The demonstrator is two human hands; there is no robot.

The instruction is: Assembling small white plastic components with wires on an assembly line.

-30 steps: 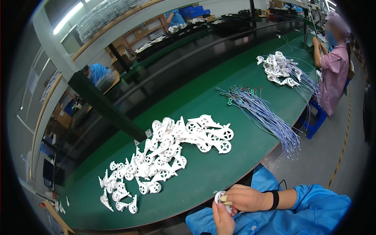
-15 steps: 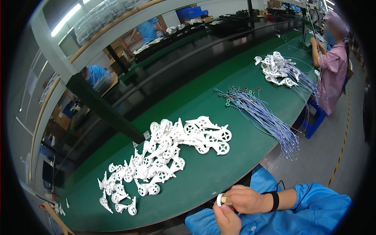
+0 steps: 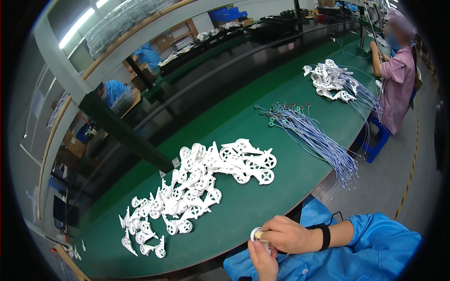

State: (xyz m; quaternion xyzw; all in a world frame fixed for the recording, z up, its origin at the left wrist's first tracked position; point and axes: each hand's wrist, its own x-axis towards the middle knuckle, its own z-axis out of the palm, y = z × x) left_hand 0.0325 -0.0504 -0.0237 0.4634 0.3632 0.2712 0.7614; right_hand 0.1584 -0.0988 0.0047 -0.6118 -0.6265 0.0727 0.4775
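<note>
Near the table's front edge, my left hand (image 3: 264, 261) is closed around a white plastic part (image 3: 254, 232) with a round rim. My right hand (image 3: 287, 235) comes in from the right, its fingers bent and pressed onto the same part. A tan piece (image 3: 259, 235), perhaps a finger cover, shows at the right fingertips. The part's lower portion is hidden by the fingers. Beyond my hands, on the green table, lies a large pile of white plastic parts (image 3: 194, 180) with spoked round ends and pointed arms.
A bundle of bluish cables (image 3: 318, 140) with small green and dark ends hangs over the table edge (image 3: 300, 202). Farther right are more white parts (image 3: 328, 82) with cables, beside a person in pink (image 3: 398, 79). A dark green post (image 3: 126, 131) rises behind the pile.
Both my hands have shifted slightly left and up with the white part, whose round rim now shows more. In the background, a person in blue has moved left.
</note>
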